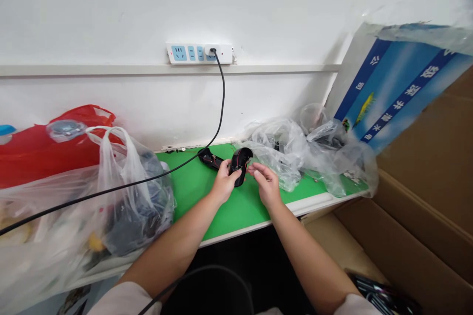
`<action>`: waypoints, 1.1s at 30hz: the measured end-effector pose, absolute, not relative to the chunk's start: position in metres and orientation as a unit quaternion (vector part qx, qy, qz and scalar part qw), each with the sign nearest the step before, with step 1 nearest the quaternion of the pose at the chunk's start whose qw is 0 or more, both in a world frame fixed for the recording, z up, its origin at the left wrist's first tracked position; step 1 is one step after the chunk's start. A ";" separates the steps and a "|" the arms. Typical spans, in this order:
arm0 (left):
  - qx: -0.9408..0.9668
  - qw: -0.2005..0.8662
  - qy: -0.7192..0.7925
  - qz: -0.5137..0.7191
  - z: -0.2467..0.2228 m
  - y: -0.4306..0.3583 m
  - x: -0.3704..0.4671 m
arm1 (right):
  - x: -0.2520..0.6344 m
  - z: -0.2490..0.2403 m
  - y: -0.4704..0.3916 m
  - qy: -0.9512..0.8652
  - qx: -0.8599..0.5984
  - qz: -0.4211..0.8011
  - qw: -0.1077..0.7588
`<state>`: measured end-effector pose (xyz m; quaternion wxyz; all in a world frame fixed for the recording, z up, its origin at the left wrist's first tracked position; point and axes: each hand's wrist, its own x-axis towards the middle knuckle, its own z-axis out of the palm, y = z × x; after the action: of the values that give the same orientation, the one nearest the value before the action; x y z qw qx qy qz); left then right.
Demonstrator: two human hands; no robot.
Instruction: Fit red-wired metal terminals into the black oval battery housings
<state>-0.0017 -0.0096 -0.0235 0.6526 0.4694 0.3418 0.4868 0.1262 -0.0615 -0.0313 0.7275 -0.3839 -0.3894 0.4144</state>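
Observation:
My left hand (224, 181) is closed around a black plastic casing (241, 163), held tilted above the green tabletop. The casing is curved, with a thin red line along it and small parts and fine wires at its right side. My right hand (266, 182) is just to the right of it, thumb and fingers drawn together beside the fine wires. What lies between those fingertips is too small to make out. Behind my left hand, a second black casing piece (210, 158) with small parts inside lies on the green surface.
A black cable (221, 103) runs from the power strip (199, 53) down across the table to the left. Plastic bags (136, 197) crowd the left side; clear bags (291, 147) lie at the right. A cardboard box (414, 226) stands beyond the table's right edge (318, 202).

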 end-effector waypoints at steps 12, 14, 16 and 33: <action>0.547 0.582 0.333 0.501 -0.020 0.000 -0.014 | 0.139 -0.021 -0.059 -0.295 -0.343 0.609 0.651; 0.590 0.555 0.340 0.477 -0.023 -0.001 -0.014 | 0.134 -0.027 -0.055 -0.284 -0.365 0.580 0.671; 0.616 0.543 0.337 0.460 -0.026 -0.003 -0.012 | 0.131 -0.030 -0.053 -0.297 -0.377 0.545 0.688; 0.560 0.630 0.329 0.425 -0.018 -0.008 -0.011 | 0.132 -0.039 -0.052 -0.371 -0.400 0.452 0.706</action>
<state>-0.0111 -0.0079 -0.0182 0.6301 0.5604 0.3286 0.4253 0.1325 -0.0522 -0.0388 0.7063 -0.3996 -0.3707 0.4517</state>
